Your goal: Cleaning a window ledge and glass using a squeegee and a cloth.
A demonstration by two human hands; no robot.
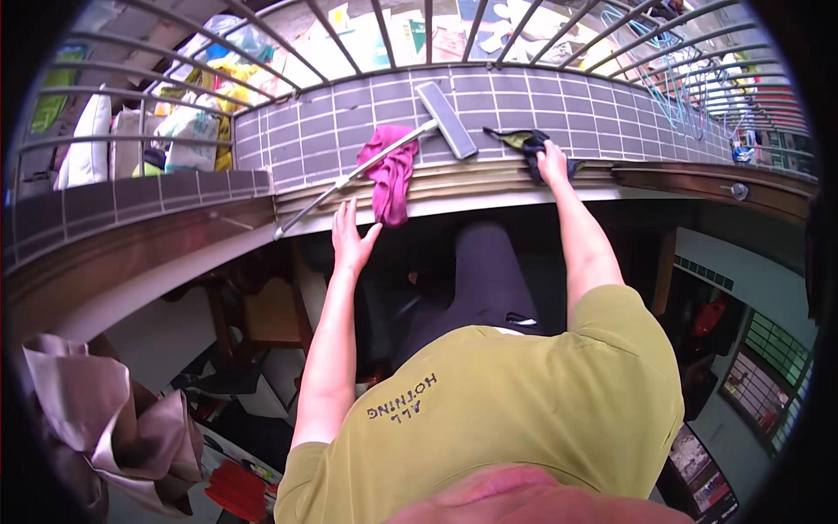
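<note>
The person leans over a tiled ledge point(367, 122) that runs under a metal railing point(262, 39). The right hand point(552, 163) presses down on a dark cloth point(528, 142) that lies bunched on the ledge's inner edge, just right of a flat mop head point(446, 120); the fingers curl over the cloth, so the hand looks closed on it, though how firm the grip is cannot be told. The left hand point(351, 237) is open, fingers spread and pointing up, its fingertips just beside the hanging end of a pink cloth point(390, 175) without clearly holding it.

The pink cloth drapes over the ledge's edge and across the mop handle point(349, 179), which slants down to the left from the mop head.

What could go wrong, as a judgement: the pink cloth hangs mostly off the edge, so a brush from the open hand could pull it down to the floor below (where chairs and clutter stand). A sideways push of the dark cloth could also knock the mop head, and the handle, resting at a slant, might slide off the ledge.
</note>
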